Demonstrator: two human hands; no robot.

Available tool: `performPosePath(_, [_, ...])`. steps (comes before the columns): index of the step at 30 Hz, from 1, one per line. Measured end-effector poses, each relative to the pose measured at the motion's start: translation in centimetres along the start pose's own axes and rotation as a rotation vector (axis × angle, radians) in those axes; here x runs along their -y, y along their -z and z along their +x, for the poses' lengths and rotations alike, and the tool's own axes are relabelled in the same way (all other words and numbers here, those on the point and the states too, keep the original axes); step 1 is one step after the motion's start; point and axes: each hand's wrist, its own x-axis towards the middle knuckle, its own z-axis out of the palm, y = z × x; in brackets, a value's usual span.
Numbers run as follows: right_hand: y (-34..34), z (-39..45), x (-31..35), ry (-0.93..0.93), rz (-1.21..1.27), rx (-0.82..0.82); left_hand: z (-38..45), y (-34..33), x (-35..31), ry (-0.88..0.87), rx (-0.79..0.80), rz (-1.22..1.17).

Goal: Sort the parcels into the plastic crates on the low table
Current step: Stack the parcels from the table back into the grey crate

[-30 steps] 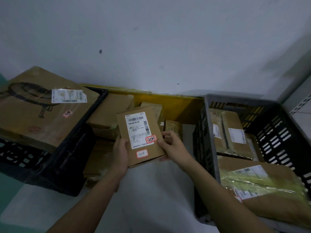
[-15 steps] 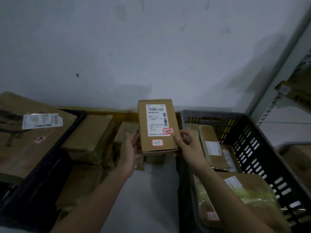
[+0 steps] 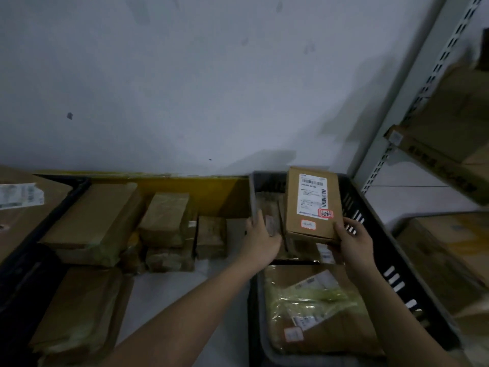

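Swinging rightward from half a second ago, the small brown cardboard box with a white barcode label [image 3: 312,205] is now above the right-hand dark slatted plastic crate [image 3: 370,223], no longer in front of the yellow strip at the wall. At far left, a large brown carton with a white label [image 3: 18,207] lies on another dark plastic crate [image 3: 66,197]. Next along, a cluster of brown tape-wrapped parcels [image 3: 164,218] lies on the pale surface [image 3: 169,295]. The left hand [image 3: 260,241] is off the box now, fingers loosely extended at the right crate's near-left wall, holding nothing. The right hand [image 3: 352,241] grips the small box by its lower right corner, upright over parcels already inside. Below it, a flat brown parcel in yellowish plastic film [image 3: 315,308] fills the crate's near end.
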Motion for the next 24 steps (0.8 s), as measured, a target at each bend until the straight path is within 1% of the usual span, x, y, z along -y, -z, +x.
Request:
performPosePath(2, [1.8, 0.7, -0.5, 0.038, -0.089, -0.084, -0.1, -1.2, 0.0, 0.032, -0.018, 0.149])
performPosePath(5, [3.9, 1.6, -0.5, 0.135, -0.229, -0.18, -0.6, -2.1, 0.7, -0.013, -0.114, 0.383])
performPosePath(6, [4.4, 1.9, -0.4, 0.163, -0.263, -0.195, -0.6, -2.2, 0.8, -0.014, -0.122, 0.403])
performPosePath(9, [5.4, 2.7, -0.3, 0.225, -0.401, -0.212, -0.4, -2.1, 1.2, -0.02, -0.121, 0.36])
performPosePath(12, [5.4, 3.2, -0.8, 0.255, -0.611, -0.19, -0.3, -2.1, 1.4, -0.045, -0.136, 0.365])
performPosePath(14, [4.9, 3.4, -1.2, 0.254, -0.699, -0.16, -0.3, -2.1, 1.4, -0.044, -0.147, 0.366])
performPosePath(17, [4.4, 3.7, -1.6, 0.226, -0.762, -0.11, -0.3, -2.3, 1.4, -0.028, -0.153, 0.362])
performPosePath(24, [3.8, 5.9, -3.8, 0.034, -0.808, 0.051, 0.0, -2.3, 1.4, -0.027, -0.155, 0.34])
